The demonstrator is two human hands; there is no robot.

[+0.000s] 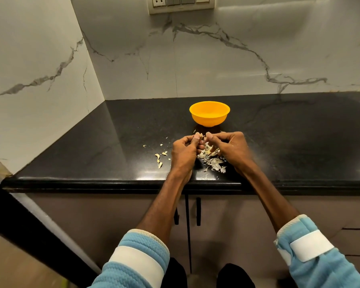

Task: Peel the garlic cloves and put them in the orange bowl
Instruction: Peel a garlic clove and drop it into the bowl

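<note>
Peeling | left hand (pixel 184 149) + right hand (pixel 230 147) both pinch garlic clove (pixel 202 139) | best: nick skin w/ thumbnail, strip lengthwise, then orange bowl (pixel 209 116).

A home kitchen: black stone counter (pixel 92 142), marble-look backsplash (pixel 216 59), cabinets (pixel 227 215) beneath.

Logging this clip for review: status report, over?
Left hand and right hand pinching a garlic clove. Orange bowl just beyond. Loose peels underneath, path clear.
</note>
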